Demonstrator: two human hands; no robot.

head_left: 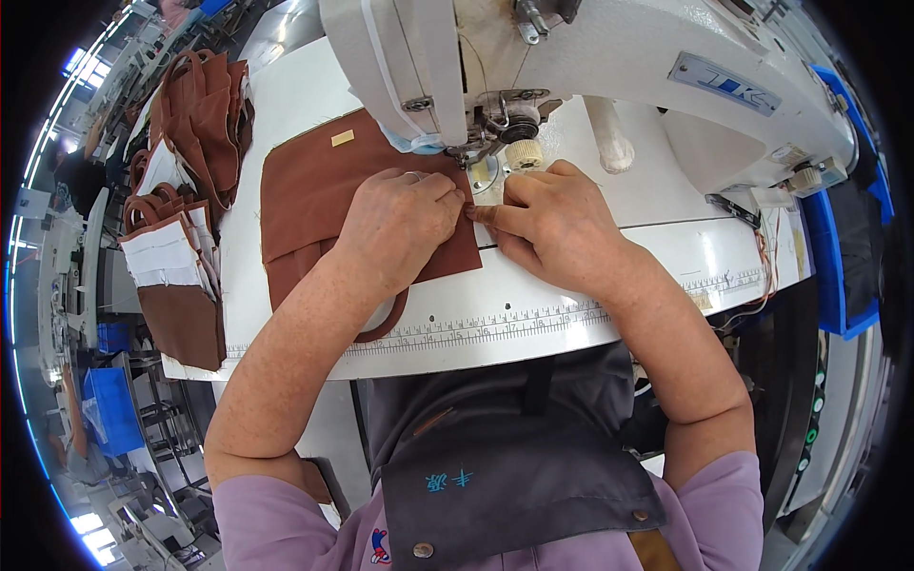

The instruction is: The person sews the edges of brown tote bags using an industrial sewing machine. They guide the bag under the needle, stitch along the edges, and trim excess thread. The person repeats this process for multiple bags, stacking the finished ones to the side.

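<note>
Both hands are pinching the right edge of a flat rust-brown fabric panel (314, 190), which is lying on the white worktop (533, 314) below the needle of the white sewing machine (619, 48). The left hand (400, 224) and right hand (547, 224) are meeting fingertip to fingertip. A stack of brown bags (181, 190) is sitting at nine o'clock.

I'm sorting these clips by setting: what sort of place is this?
Probably a sewing workshop: an industrial sewing machine, brown fabric under both hands at the needle, and a stack of brown bags at the table's left edge.
</note>
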